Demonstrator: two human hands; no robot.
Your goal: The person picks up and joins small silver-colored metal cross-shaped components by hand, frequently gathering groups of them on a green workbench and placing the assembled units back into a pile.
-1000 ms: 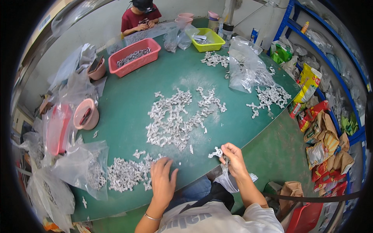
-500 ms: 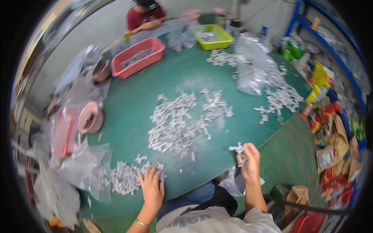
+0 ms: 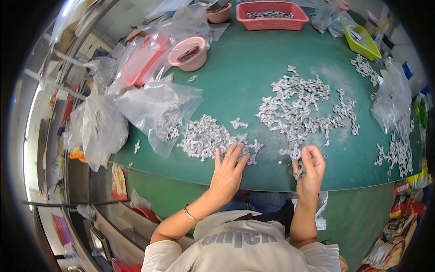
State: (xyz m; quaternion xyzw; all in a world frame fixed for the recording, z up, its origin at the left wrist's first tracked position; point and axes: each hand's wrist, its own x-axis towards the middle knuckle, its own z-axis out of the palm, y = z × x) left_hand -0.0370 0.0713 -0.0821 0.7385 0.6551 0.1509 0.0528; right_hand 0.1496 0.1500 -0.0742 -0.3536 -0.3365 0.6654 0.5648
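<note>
Several clear plastic bags [image 3: 158,113] lie along the left edge of the green table [image 3: 253,68], one holding small grey parts and lying open toward the middle, a fuller one [image 3: 97,129] hanging over the table's left rim. Another clear bag [image 3: 140,59] wraps a red tray near the far left corner. A crumpled clear bag [image 3: 392,97] sits at the right edge. Below the table's near right corner, colourful red and yellow packets [image 3: 403,208] are stacked.
</note>
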